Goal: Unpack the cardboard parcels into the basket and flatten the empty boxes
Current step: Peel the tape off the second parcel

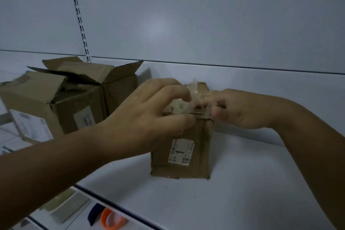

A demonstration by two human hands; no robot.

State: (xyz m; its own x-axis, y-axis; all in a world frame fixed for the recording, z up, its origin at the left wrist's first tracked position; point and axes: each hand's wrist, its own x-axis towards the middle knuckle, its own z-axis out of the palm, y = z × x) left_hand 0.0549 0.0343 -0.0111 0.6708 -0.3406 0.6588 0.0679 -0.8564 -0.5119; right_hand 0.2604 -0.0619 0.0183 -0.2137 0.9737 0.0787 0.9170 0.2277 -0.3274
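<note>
The small cardboard box (201,155) stands upright in the middle of the head view, on a white shelf (252,183), a little way out from the back wall. A white label (181,152) with a large "1" is stuck on its front face. Both hands meet at its top.

The left hand (149,110) comes in from the lower left. Its fingers are curled over a crumpled wad of clear tape (178,106) that rises from the top of the box, gripping it, and its thumb lies along the front top edge. The right hand (240,110) comes from the right, with its thumb at the top right corner and its fingers laid across the top, partly behind the tape. They are blurred, so I cannot tell whether they pinch the tape or only press on the cardboard.

To the left, apart from the small box, stands a larger open box (119,87) with its flaps up. A torn box (33,95) sits just in front of it.

A slotted rail (80,15) runs down the wall. On a lower level at the bottom left lie an orange band (110,218), a dark blue band (95,214) and pale flat packets (71,203).
</note>
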